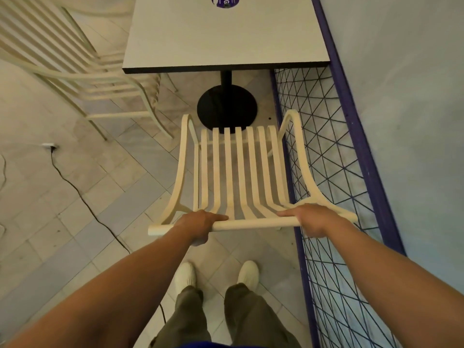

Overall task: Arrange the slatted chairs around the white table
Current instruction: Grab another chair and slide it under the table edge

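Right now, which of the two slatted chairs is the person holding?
The chair straight ahead, facing the white table: both hands, left and right, grip its top rail. The other chair stands untouched at the left.

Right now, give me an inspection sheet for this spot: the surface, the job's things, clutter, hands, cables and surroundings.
Surface: white table, top bare except a round purple sticker at its far edge; black pedestal base beneath.
Job's things: held chair faces the table's near edge, its seat front over the base; second chair stands at the table's left side.
Clutter: nothing seen.
Hands: left hand and right hand both grip the held chair's top rail.
Cables: black cable runs across the floor from a white plug on the left.
Surroundings: purple-framed mesh panel close on the right, against a pale wall; tiled floor.
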